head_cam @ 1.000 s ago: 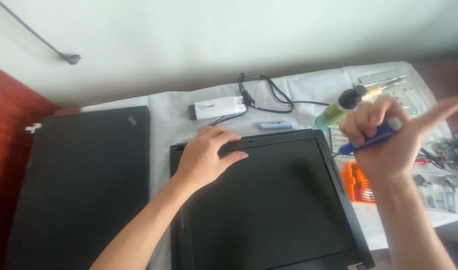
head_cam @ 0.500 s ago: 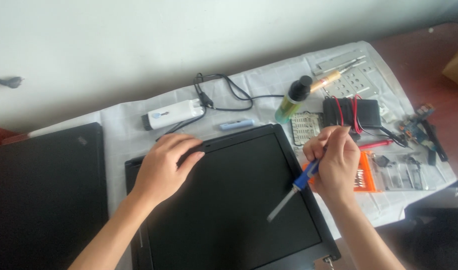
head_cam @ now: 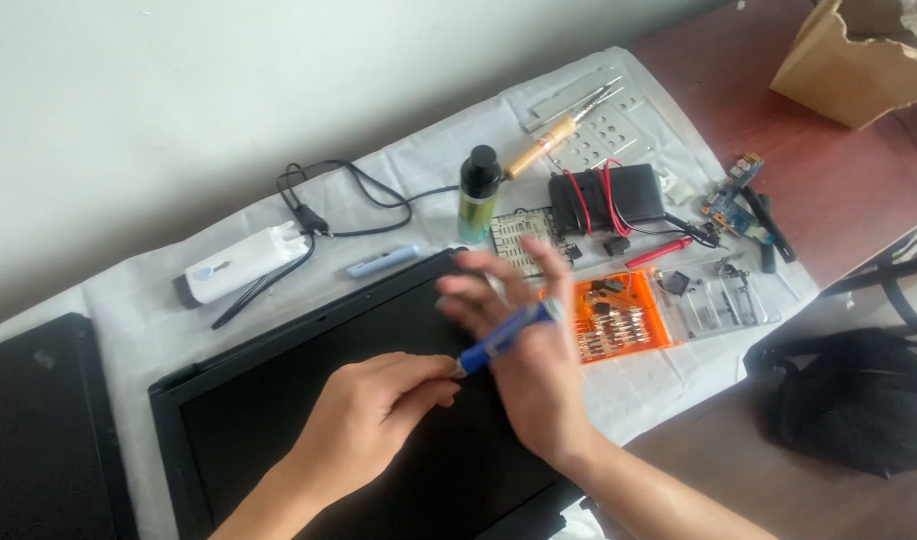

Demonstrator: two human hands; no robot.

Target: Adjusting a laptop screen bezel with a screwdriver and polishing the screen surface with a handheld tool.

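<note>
Head view: the flat black laptop screen panel (head_cam: 308, 400) lies on a white cloth (head_cam: 138, 320) and serves as the landmark. Above its middle the right hand (head_cam: 533, 365) has its fingers spread and blurred, with a blue-handled screwdriver (head_cam: 503, 338) lying across the palm; whether the thumb clamps it cannot be told. The left hand (head_cam: 368, 420) rests over the panel's centre, thumb and forefinger pressed together on the screwdriver's lower tip end. Just right of the panel sits an orange plastic bit tray (head_cam: 623, 315), and a clear plastic case (head_cam: 723, 300) beyond it. Behind the panel's top edge lie a pale blue pen-shaped tool (head_cam: 381, 261), a white rectangular adapter with black cable (head_cam: 236, 270) and a green bottle with black cap (head_cam: 478, 195). Left of the panel lies a closed black laptop (head_cam: 33, 430).
</note>
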